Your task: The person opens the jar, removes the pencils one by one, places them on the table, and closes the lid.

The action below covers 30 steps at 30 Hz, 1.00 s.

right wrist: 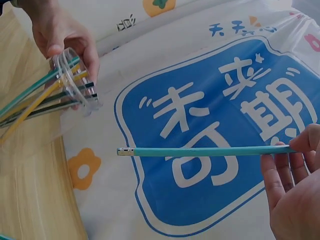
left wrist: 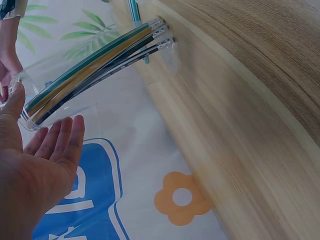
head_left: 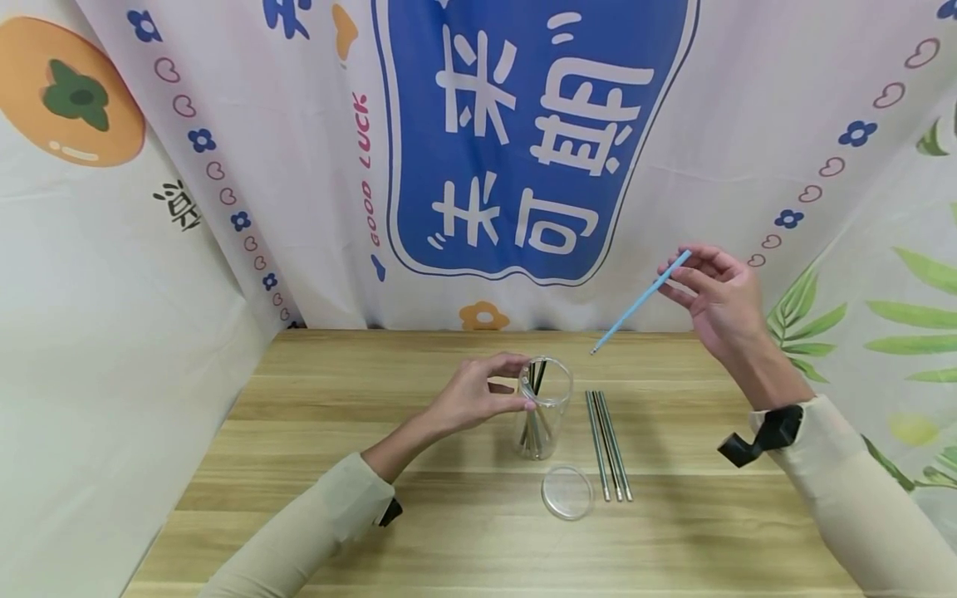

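Note:
My left hand (head_left: pixel 478 390) holds a clear plastic jar (head_left: pixel 555 409) near its rim, thumb on one side and fingers on the other. The jar stands upright on the table, its mouth uncovered. Inside lean several pencils (left wrist: pixel 92 70) in green, yellow and dark colours, eraser ends at the bottom. Up to the right, my right hand (head_left: pixel 727 303) pinches a light blue pencil (right wrist: pixel 200 151) by one end between thumb and fingers. That pencil slants down toward the jar, its eraser end lowest, in the air apart from the rim.
Right of the jar, a few pencils (head_left: pixel 609 448) lie side by side on the wooden table (head_left: pixel 336 515). A round clear lid (head_left: pixel 566 493) lies in front of the jar. Behind the table hangs a printed cloth (head_left: pixel 314 166).

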Each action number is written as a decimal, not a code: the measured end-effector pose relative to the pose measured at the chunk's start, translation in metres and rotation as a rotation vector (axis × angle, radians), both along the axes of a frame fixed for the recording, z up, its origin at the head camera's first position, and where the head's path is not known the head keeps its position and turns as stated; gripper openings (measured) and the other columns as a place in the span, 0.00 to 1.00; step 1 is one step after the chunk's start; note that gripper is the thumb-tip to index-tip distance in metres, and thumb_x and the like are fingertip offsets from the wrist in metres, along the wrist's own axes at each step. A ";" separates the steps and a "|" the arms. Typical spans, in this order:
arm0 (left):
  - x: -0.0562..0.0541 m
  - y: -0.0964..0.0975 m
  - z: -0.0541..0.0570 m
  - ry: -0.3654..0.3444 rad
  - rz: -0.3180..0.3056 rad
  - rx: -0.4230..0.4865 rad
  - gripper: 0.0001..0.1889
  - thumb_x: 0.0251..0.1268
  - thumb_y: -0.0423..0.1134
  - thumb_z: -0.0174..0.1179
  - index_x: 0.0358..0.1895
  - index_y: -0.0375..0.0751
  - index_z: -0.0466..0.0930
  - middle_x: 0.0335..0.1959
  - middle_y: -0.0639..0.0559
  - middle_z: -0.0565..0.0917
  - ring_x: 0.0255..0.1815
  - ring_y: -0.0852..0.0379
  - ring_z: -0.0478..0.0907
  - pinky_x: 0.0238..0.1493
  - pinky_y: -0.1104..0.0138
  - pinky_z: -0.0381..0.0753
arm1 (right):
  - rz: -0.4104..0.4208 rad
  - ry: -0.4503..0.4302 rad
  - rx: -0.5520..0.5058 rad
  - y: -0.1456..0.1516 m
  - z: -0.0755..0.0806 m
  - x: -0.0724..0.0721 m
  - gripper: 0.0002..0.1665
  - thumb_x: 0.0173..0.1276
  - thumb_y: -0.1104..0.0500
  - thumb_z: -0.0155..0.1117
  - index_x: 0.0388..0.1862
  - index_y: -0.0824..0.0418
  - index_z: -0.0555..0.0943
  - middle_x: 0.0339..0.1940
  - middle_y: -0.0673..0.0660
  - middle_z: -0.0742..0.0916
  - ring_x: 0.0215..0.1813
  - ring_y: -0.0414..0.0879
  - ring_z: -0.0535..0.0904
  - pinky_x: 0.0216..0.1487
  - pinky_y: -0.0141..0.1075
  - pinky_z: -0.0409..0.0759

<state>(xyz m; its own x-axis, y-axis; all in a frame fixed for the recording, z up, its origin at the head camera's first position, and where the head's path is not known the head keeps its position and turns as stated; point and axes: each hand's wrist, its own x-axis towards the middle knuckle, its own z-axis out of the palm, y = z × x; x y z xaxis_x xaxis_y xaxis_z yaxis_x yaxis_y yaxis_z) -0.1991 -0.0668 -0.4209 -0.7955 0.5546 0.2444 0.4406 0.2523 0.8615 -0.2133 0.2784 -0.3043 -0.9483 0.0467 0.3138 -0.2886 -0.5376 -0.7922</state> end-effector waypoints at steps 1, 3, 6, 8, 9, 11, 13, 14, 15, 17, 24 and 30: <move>0.000 0.000 0.000 -0.002 0.000 0.002 0.33 0.58 0.36 0.81 0.67 0.34 0.80 0.63 0.42 0.86 0.63 0.47 0.85 0.59 0.60 0.90 | -0.003 -0.014 0.021 0.002 -0.001 -0.001 0.12 0.68 0.80 0.67 0.47 0.72 0.85 0.37 0.63 0.90 0.41 0.53 0.92 0.48 0.45 0.94; 0.000 0.000 0.000 -0.002 -0.003 0.008 0.33 0.58 0.36 0.81 0.67 0.34 0.80 0.63 0.42 0.86 0.63 0.46 0.85 0.59 0.59 0.90 | -0.001 -0.049 0.064 0.005 -0.002 -0.001 0.11 0.70 0.79 0.66 0.47 0.71 0.86 0.38 0.62 0.91 0.42 0.52 0.92 0.48 0.44 0.94; 0.000 0.000 0.001 -0.007 -0.007 0.024 0.33 0.57 0.35 0.81 0.67 0.33 0.80 0.62 0.41 0.86 0.62 0.45 0.85 0.60 0.55 0.90 | 0.017 -0.122 0.138 0.011 -0.004 -0.001 0.10 0.73 0.76 0.66 0.48 0.68 0.87 0.39 0.60 0.91 0.44 0.51 0.92 0.50 0.43 0.94; 0.000 0.000 0.001 -0.010 -0.011 0.033 0.33 0.57 0.35 0.81 0.66 0.33 0.80 0.62 0.41 0.86 0.62 0.45 0.85 0.60 0.53 0.90 | 0.033 -0.176 0.201 0.014 -0.006 -0.001 0.10 0.74 0.74 0.66 0.49 0.65 0.88 0.41 0.58 0.91 0.45 0.50 0.92 0.51 0.42 0.93; 0.000 0.000 0.001 -0.014 -0.012 0.037 0.33 0.57 0.34 0.81 0.66 0.33 0.80 0.62 0.41 0.86 0.62 0.45 0.85 0.60 0.52 0.90 | 0.054 -0.203 0.224 0.016 -0.008 -0.001 0.10 0.75 0.73 0.66 0.50 0.65 0.88 0.42 0.57 0.91 0.46 0.50 0.92 0.52 0.42 0.93; 0.000 0.000 0.001 -0.016 -0.014 0.041 0.33 0.57 0.34 0.81 0.66 0.33 0.81 0.62 0.41 0.86 0.62 0.45 0.85 0.60 0.51 0.90 | 0.087 -0.250 0.284 0.020 -0.013 -0.001 0.10 0.75 0.72 0.65 0.50 0.63 0.88 0.43 0.56 0.91 0.47 0.49 0.91 0.53 0.41 0.93; 0.000 -0.001 0.001 -0.014 -0.015 0.039 0.33 0.57 0.35 0.81 0.66 0.33 0.80 0.62 0.41 0.86 0.62 0.44 0.85 0.60 0.51 0.90 | 0.136 -0.283 0.322 0.023 -0.018 -0.001 0.11 0.76 0.72 0.64 0.50 0.62 0.88 0.44 0.55 0.92 0.48 0.48 0.91 0.53 0.41 0.93; 0.000 -0.001 0.001 -0.012 -0.014 0.038 0.33 0.57 0.35 0.81 0.66 0.33 0.80 0.62 0.41 0.86 0.62 0.45 0.85 0.60 0.52 0.90 | 0.159 -0.296 0.337 0.025 -0.021 -0.001 0.11 0.76 0.72 0.64 0.50 0.61 0.88 0.44 0.55 0.92 0.48 0.48 0.91 0.53 0.40 0.93; 0.000 -0.001 0.001 -0.010 -0.014 0.036 0.33 0.57 0.35 0.81 0.66 0.33 0.80 0.62 0.41 0.86 0.62 0.45 0.85 0.60 0.52 0.90 | 0.182 -0.307 0.345 0.026 -0.025 -0.001 0.12 0.76 0.73 0.63 0.50 0.61 0.88 0.44 0.55 0.92 0.48 0.48 0.91 0.53 0.40 0.93; 0.000 0.000 0.001 -0.004 -0.013 0.032 0.33 0.57 0.35 0.81 0.66 0.33 0.80 0.62 0.41 0.86 0.62 0.45 0.85 0.60 0.54 0.90 | 0.207 -0.320 0.375 0.028 -0.032 -0.002 0.13 0.77 0.73 0.62 0.49 0.60 0.89 0.44 0.55 0.92 0.48 0.47 0.91 0.53 0.40 0.93; 0.000 0.000 0.000 -0.006 -0.007 0.030 0.33 0.57 0.35 0.81 0.66 0.32 0.80 0.62 0.40 0.86 0.62 0.45 0.85 0.60 0.57 0.90 | 0.248 -0.409 0.436 0.032 -0.057 -0.002 0.14 0.78 0.74 0.61 0.48 0.60 0.88 0.43 0.54 0.91 0.45 0.45 0.91 0.52 0.39 0.93; 0.000 0.000 0.000 -0.001 -0.008 0.030 0.33 0.57 0.35 0.82 0.66 0.33 0.80 0.63 0.41 0.86 0.62 0.46 0.85 0.59 0.58 0.90 | 0.295 -0.469 0.446 0.035 -0.079 0.001 0.16 0.78 0.74 0.59 0.45 0.57 0.89 0.41 0.55 0.92 0.47 0.47 0.91 0.52 0.39 0.93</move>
<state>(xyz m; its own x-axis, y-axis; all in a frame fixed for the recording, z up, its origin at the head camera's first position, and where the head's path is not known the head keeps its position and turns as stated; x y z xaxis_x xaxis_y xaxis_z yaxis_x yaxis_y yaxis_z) -0.1995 -0.0665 -0.4209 -0.7910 0.5536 0.2606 0.4421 0.2227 0.8689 -0.2127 0.3135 -0.3831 -0.9415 -0.2703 -0.2012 0.2444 -0.1367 -0.9600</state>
